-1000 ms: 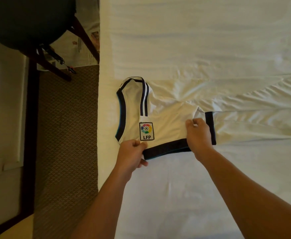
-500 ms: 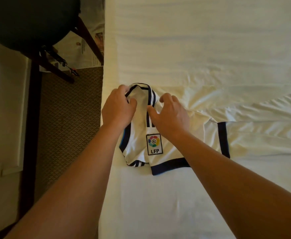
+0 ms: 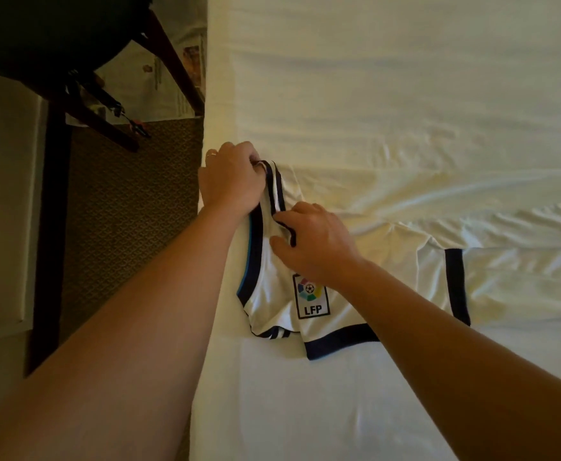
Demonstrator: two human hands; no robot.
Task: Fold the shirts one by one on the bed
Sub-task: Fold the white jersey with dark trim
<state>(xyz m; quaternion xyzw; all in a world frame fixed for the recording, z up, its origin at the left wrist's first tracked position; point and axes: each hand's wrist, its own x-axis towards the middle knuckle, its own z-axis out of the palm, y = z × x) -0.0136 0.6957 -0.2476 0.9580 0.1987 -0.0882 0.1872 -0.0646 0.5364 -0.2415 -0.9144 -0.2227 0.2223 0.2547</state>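
While both hands work the far end of the garment, notes follow.

shirt: white shirt [image 3: 274, 294] with dark trim, lying near the left edge of the bed [image 3: 372, 94], partly folded; body trails off to the right across the sheet.
left hand: left hand [image 3: 230, 181] at the far tip of the shirt, fingers curled round the dark-edged fabric, pinching it. Knuckles face the camera, so how deep the grip goes I cannot tell.
right hand: right hand [image 3: 312, 241] just beside it, nearer the camera, thumb and fingers bent narrow onto the striped edge, gripping a fold of cloth.
why held so: judgement, both hands take the same edge a little apart so it can be pulled straight or turned over evenly; a single grip would let the soft cloth sag.
badge: LFP badge [image 3: 311, 297] faces up, just below the right wrist.
sleeve: dark-banded sleeve [image 3: 452, 284] lies flat to the right, well apart from both hands.
step: judgement, tidying or folding the collar/shoulder end; fold is not finished, sleeve not yet tucked.
containers: none seen, no basket, drawer or box. Bed is the only support and bears this one shirt; no other shirts in view.
surroundings: dark chair [image 3: 72, 44] and newspaper [image 3: 159, 78] on the carpet [image 3: 122, 211] left of the bed.
risk: judgement, shirt sits close to the bed edge, could slip off if tugged leftward.
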